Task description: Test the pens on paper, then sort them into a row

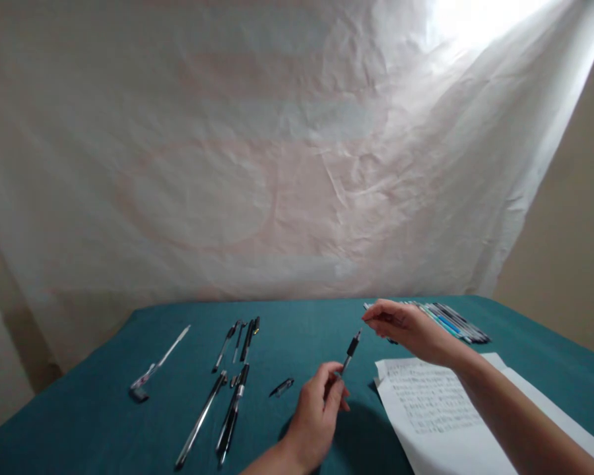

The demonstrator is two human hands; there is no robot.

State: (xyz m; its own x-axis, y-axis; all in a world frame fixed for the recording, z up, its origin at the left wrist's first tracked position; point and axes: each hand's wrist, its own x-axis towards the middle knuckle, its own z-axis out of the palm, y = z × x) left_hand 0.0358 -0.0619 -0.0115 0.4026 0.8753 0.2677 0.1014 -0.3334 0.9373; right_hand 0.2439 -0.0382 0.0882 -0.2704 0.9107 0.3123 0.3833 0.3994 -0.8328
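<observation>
Left of the written sheet, your left grip holds a pen low; slackening could tip it. Can't tell if your right grip holds anything.

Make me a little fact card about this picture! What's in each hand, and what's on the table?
Left hand: the left hand holds a pen, tilted, tip up
Right hand: the right hand is raised near the pen's tip, fingertips together; whether they hold something is unclear
Left side of table: loose pens and pen parts
Beside left hand: a small dark-and-clear piece
Below right forearm: sheets of paper with handwriting
Behind right hand: a row of pens
Table cover: green-blue cloth
</observation>
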